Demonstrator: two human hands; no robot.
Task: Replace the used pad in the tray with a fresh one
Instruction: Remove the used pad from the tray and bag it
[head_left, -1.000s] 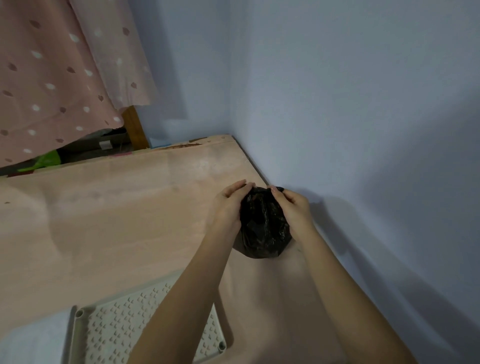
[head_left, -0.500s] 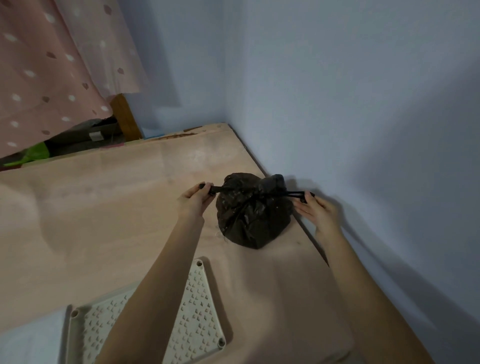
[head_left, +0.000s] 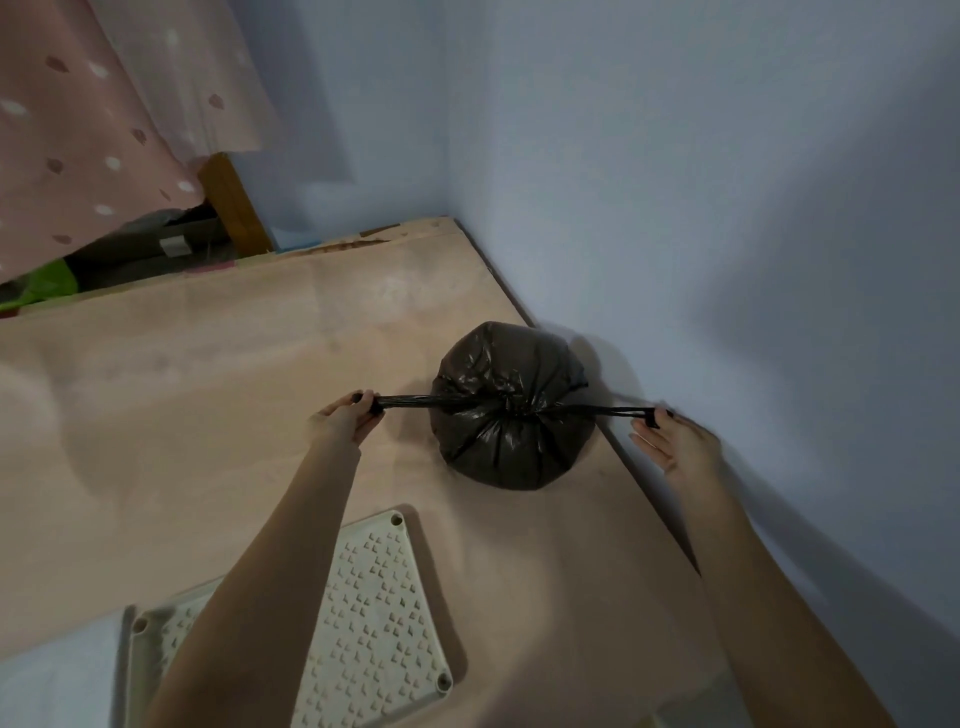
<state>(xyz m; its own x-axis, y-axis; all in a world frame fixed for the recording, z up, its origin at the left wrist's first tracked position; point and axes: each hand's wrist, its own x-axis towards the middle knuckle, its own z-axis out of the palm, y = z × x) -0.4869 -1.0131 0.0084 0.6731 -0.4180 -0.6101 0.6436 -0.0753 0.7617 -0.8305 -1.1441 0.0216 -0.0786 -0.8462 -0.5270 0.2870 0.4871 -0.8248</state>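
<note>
Evidently the disposal step is being finished: the left hand (head_left: 345, 418) and right hand (head_left: 675, 441), either side of the black rubbish bag (head_left: 511, 408), are each pinching a handle strip, pulling its knot tight. Nearer than the bag, the perforated tray grid (head_left: 363, 623) is lying padless; no fresh pad is showing, so fetching one likely comes next.

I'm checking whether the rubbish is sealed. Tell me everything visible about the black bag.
The black bag is thin, glossy, crinkled plastic, full and rounded, resting on the pale wooden board close to the blue wall. Its mouth is gathered at the top into a knot, folds radiating outward. Two twisted tails stretch sideways: the left hand pinches one, the right hand holds the other. Contents are hidden.
</note>
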